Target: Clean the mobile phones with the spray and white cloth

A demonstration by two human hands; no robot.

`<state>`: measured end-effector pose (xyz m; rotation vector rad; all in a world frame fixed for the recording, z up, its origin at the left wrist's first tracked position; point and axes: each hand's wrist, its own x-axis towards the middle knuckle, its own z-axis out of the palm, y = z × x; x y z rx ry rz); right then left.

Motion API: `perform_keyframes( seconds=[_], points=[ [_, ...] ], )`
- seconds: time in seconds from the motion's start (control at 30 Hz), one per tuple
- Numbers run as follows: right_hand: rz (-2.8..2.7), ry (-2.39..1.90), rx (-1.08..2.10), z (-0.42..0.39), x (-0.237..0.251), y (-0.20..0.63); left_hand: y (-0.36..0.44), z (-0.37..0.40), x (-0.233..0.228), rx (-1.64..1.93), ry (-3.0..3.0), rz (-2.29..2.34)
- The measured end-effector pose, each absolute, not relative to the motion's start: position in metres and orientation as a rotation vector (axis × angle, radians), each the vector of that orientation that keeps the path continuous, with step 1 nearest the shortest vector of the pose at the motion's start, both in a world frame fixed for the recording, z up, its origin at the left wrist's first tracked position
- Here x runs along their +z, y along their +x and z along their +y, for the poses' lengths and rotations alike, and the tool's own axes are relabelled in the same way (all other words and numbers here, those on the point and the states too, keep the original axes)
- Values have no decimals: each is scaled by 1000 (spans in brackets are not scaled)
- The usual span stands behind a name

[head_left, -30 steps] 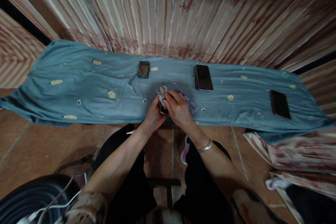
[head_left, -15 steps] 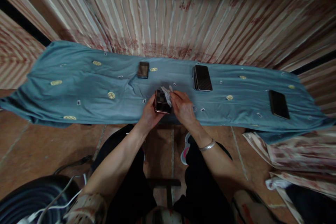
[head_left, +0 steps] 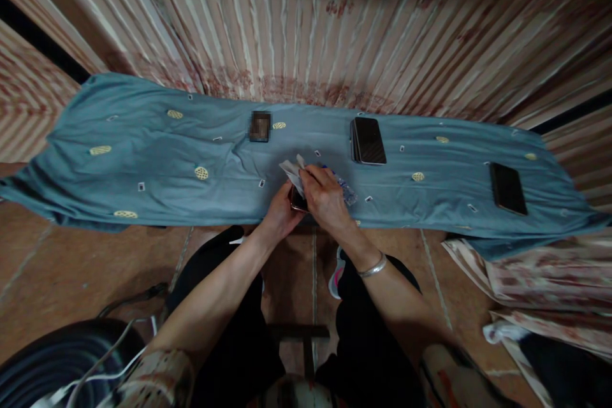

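1. Head view showed your left hand (head_left: 278,213) at the near edge of the blue cloth (head_left: 157,159), fingers curled round a small phone (head_left: 297,202) with a coppery rim; only its near corner showed, so its long axis seemed to run away from you, though I could not tell for sure.
2. Your right hand (head_left: 325,199) lay over the phone from the right side, fingers closed on a white wipe (head_left: 292,172) whose crumpled end stuck out beyond the fingertips, toward the far side.
3. Both hands met at the phone, touching it; the left was under and beside it, the right on top, so the phone lay between them and mostly hidden.
4. Just beyond the right hand, a clear plastic wrapper with blue print (head_left: 345,189) lay on the cloth, partly covered by your knuckles. Whether it held anything, I could not tell.
5. Farther along the cloth, a stack of dark phones (head_left: 368,140) sat to the right and farther back, well apart from your hands; at least two lay one on the other.
6. A single dark phone (head_left: 508,188) lay flat near the right end of the cloth, its long axis running roughly away from you.
7. A small blurred square item (head_left: 260,125) rested on the far side of the cloth, left of the stack.
8. No tray, box or other container showed on the cloth.
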<state>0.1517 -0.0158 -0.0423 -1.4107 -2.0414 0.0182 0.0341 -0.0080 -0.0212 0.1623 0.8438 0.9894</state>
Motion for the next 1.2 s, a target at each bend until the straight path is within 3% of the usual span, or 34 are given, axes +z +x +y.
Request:
perform_keyframes(
  seconds=[1.2],
  points=[
    [-2054,-1392,-52,-43,-31,148,12,4,-2,1136,128,752]
  ],
)
